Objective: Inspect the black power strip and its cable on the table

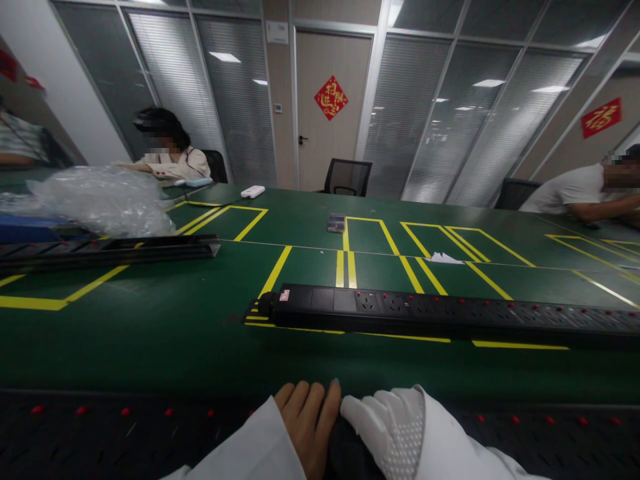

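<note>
Head view: gold "福" on red sign [601,118] at right, gold Chinese writing on red door sign [331,98].
On long power strip [457,313], small label [285,295] too tiny to read. Nearer, by second power strip [125,437]: bare left hand [309,420], fingers together; white-gloved right hand [387,423], fingers bent; dark thing [351,450] between them, can't tell if gripped. Clear plastic [103,200] piled on green table [150,333] at left.

green flat-topped table [150,347], marked out in yellow tape [520,345]. upon it we count: one long black power strip [450,313] with red switches; one dark, red-buttoned strip [125,433], nearest us; one long black bar [150,250], left; crumpled clear plastic wrap [100,200]; small white rounded slab [253,192]; little grey patterned card [337,223]; white paper scrap [443,258].
</note>
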Demonstrator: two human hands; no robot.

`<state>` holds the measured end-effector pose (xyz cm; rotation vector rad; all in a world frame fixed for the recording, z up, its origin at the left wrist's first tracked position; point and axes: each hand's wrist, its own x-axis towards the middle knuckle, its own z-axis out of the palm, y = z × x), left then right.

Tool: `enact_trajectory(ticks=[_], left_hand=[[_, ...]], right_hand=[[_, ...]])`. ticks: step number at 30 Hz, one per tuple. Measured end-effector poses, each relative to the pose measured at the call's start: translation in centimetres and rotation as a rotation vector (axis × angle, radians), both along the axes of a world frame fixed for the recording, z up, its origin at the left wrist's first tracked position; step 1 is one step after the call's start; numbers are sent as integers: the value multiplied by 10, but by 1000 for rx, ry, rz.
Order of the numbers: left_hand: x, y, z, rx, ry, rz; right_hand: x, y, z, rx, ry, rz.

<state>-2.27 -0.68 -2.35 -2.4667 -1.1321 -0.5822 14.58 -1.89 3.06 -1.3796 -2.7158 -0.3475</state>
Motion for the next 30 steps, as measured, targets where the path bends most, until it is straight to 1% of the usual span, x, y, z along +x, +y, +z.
enact_trajectory(ticks=[5,10,18,26,30], left_hand=[[1,0,-1,15,1,20],[0,0,-4,-5,-2,0],[-1,-2,5,-89,13,-13],[-1,-2,6,-83,28,14],[0,-2,6,-100,32,0]], right_hand=[[4,-2,1,52,-35,26],[3,0,1,68,-34,39],[6,-1,3,83,-33,62],[6,2,0,116,-35,86],[6,4,-4,150,-25,88]])
